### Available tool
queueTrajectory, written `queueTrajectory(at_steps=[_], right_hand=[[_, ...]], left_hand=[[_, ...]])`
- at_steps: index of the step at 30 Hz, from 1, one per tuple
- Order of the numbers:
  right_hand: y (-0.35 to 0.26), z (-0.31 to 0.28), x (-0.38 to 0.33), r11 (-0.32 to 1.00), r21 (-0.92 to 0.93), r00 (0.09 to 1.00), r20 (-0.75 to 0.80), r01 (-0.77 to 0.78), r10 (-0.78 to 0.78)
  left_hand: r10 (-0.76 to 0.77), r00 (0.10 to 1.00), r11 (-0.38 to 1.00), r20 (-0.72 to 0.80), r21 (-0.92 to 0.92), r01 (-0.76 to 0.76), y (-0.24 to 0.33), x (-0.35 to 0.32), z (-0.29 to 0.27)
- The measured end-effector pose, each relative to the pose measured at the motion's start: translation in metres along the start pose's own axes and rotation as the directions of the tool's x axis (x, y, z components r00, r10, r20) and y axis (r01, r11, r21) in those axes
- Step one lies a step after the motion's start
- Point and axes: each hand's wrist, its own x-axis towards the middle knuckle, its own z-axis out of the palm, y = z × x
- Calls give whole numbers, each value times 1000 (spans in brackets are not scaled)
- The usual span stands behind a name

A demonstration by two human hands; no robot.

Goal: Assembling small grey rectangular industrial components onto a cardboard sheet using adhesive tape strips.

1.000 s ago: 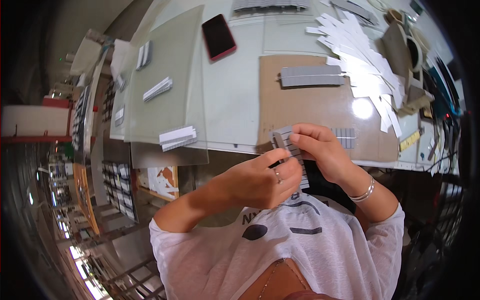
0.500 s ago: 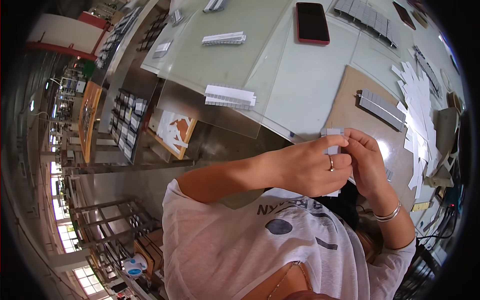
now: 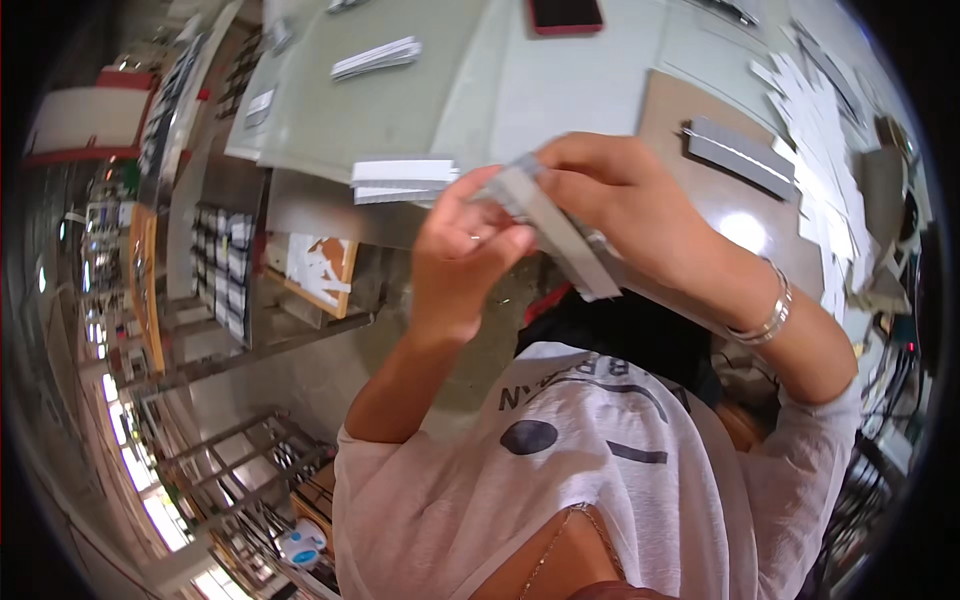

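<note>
A narrow bundle of grey and whitish strips [image 3: 560, 228] is held slantwise between my two hands, above the table's near edge. My left hand [image 3: 462, 240] pinches its far end, with thumb and fingers bent around it. Over the same end bend the fingers of my right hand [image 3: 615, 195], a silver bracelet on that wrist. The bundle's lower end sticks out toward my body. Some of its surface is blurred or covered by fingers. Just left of the hands, a stack of white and grey strips [image 3: 400, 178] lies at the glass edge.
A brown board [image 3: 668, 115] bears a grey segmented block [image 3: 740, 157]. Loose white paper strips [image 3: 825, 190] spread at the right. Farther back lie a red-edged phone [image 3: 566, 14] and another strip bundle [image 3: 376, 60]. Lower left stands a wooden tray of scraps [image 3: 345, 280].
Both hands have moved left and away from the brown board with the bundle. My left hand has turned from lying across it to gripping its end; the bundle now tilts and shows more of its length.
</note>
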Motion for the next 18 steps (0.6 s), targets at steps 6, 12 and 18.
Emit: queueTrajectory(at_steps=[6, 12, 18], right_hand=[[-16, -11, 2, 868, -385, 943, 20, 314, -332], [-84, -24, -49, 709, -479, 851, 197, 518, -487], [-117, -9, -81, 594, -633, 844, 191, 496, -501]], left_hand=[[139, 990, 986, -16, 100, -137, -4, 6, -16], [442, 864, 515, 243, 720, -466, 25, 13, -69], [288, 859, 947, -423, -11, -322, 24, 47, -220]])
